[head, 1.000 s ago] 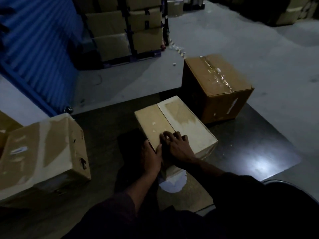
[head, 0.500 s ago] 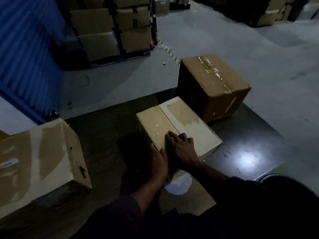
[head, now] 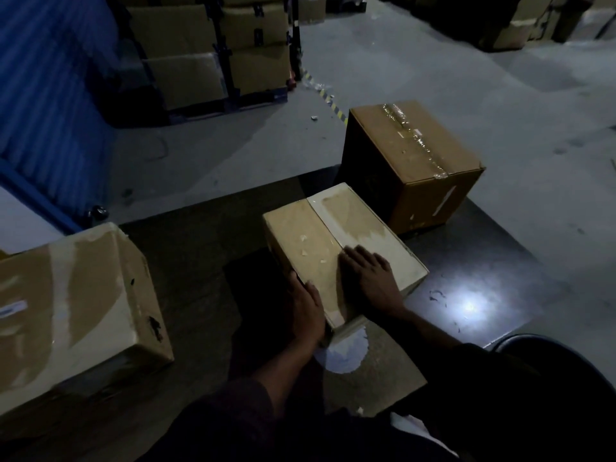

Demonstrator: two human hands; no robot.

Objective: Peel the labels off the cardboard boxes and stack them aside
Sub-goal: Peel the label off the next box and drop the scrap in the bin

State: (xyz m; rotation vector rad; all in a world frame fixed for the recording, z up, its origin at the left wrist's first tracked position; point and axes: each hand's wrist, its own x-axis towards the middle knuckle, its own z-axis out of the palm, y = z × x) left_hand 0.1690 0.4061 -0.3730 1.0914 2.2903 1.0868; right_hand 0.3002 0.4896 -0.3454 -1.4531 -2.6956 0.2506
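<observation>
The small box [head: 340, 251], at the centre of the dark mat [head: 206, 248], is steadied by the left hand [head: 308, 311] against its near edge, seemingly for peeling. The right hand [head: 368, 281] lies flat on top, fingers [head: 353, 256] spread straight. At 1 o'clock stands a taped box [head: 420, 161]; at 9 o'clock, another box [head: 76, 311].

Dim warehouse, bare concrete floor [head: 466, 78], stacked cartons on pallets [head: 213, 55], blue corrugated wall [head: 50, 95]
</observation>
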